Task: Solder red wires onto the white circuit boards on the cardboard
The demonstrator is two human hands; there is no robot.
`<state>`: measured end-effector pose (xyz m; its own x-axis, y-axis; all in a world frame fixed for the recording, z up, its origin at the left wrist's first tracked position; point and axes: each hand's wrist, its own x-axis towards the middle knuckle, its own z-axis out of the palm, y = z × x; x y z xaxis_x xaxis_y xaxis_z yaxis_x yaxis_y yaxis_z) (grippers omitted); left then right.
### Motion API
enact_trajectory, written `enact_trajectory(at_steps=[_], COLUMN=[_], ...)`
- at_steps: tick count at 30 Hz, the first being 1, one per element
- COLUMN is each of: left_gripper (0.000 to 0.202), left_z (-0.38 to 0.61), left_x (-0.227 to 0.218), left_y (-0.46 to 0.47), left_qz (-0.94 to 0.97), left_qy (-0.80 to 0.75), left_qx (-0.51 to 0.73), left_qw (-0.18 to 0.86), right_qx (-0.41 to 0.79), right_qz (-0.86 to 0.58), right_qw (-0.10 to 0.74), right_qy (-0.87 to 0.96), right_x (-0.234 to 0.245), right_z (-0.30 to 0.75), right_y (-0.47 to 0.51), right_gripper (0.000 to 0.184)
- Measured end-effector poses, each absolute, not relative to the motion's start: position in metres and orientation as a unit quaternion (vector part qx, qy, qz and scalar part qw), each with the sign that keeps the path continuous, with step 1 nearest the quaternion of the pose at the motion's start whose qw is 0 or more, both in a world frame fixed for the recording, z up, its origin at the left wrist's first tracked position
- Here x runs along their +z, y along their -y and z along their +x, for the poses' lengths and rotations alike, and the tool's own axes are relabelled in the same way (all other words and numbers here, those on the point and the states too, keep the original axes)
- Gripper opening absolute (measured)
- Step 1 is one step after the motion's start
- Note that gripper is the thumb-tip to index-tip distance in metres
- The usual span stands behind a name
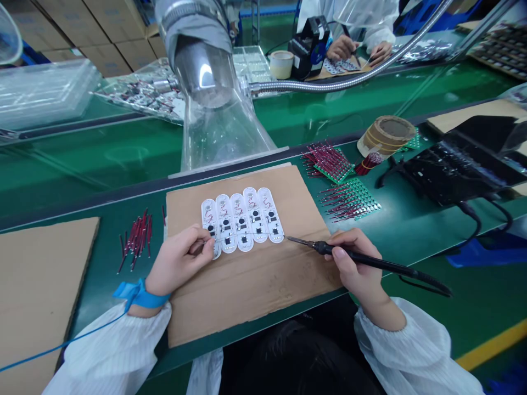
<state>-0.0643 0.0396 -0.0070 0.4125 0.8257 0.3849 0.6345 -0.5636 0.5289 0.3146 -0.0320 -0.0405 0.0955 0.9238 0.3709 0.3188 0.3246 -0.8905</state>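
My right hand (358,260) is wrapped around the handle of a soldering iron (349,255), its tip pointing left at the lower end of the rightmost circuit board. Several white, rounded circuit boards (237,219) lie side by side on a cardboard sheet (247,291), with black parts and short red wires on them. Over the leftmost board, my left hand (185,252) is closed in a pinch on a thin solder wire (251,237), which runs across the boards toward the iron's tip. A blue wrist strap (144,294) circles my left wrist.
Red wires (138,236) lie left of the cardboard; green boards with red wires (349,198) lie right, near a tape roll (387,134) and a black stand (457,164). A clear fume hood (222,126) stands behind. Across the bench, a co-worker's hands (343,48) handle boards.
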Motion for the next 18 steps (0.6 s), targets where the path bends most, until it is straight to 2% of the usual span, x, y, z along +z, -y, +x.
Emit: enact_trajectory(at_steps=[18], left_gripper=[0.016], left_z=[-0.0636], left_x=[-0.0062], left_y=[-0.0393], left_qz=[0.824], left_qy=[-0.444], left_qx=[0.308], left_qw=[0.169], right_qx=[0.275], right_qz=[-0.513], right_qw=[0.523], right_qy=[0.622], right_x=[-0.0401], right_z=[0.3144], right_y=[0.032], right_gripper=[0.016])
